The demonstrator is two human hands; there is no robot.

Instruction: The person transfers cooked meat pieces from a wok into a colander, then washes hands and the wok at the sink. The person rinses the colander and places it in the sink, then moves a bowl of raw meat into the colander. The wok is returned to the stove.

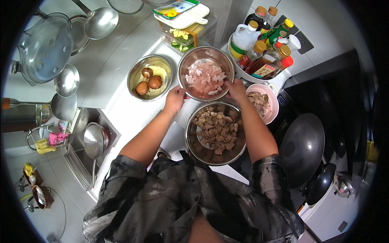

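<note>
Between my two hands is a stainless steel bowl [185,57] with sliced raw pale-pink meat [205,76] in it. My left hand [175,100] grips its lower left rim, fingers curled under the edge. On the lower right rim, my right hand [236,91] has hold of the bowl. Nearer my body stands a larger steel bowl [194,152] of browned meat chunks [217,130]. Left of the held bowl, another steel bowl [132,88] contains three brown mushrooms [155,82] in some liquid. A pink bowl [273,112] of cooked meat pieces sits partly behind my right forearm.
Bottles crowd a round white tray [246,77] at the back right. Stacked clear containers [184,39] carry a white cutting board [194,16]. A dark wok [301,148] is at right by the black cooktop. The sink [109,133] with a strainer [93,139] lies left.
</note>
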